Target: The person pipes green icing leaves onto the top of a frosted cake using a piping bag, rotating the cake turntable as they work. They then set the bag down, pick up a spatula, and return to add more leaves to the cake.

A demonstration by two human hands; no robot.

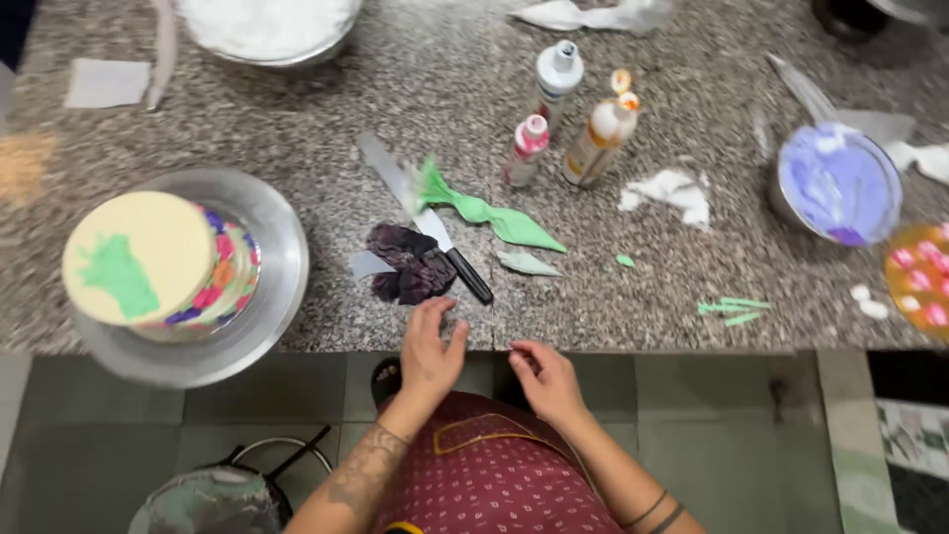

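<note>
My left hand (430, 351) rests at the front edge of the granite counter (326, 109), fingers spread, holding nothing, just below a crumpled dark purple lump (407, 265). My right hand (546, 379) hangs at the counter edge with its fingers curled; I cannot see anything in it. A black-handled knife (425, 220) lies diagonally above the purple lump, smeared with green. A green piping bag (484, 211) lies across the blade. A round cake (148, 259) with a cream top, a green patch and coloured flowers on its side sits on a metal turntable (272, 247) at the left.
Three squeeze bottles (559, 119) stand behind the knife. A metal bowl of purple cream (838, 183) sits at right, with an orange plate of pink flowers (919, 282) beyond it. A white bowl (267, 25) is at the back. Green bits (732, 309) lie near the edge.
</note>
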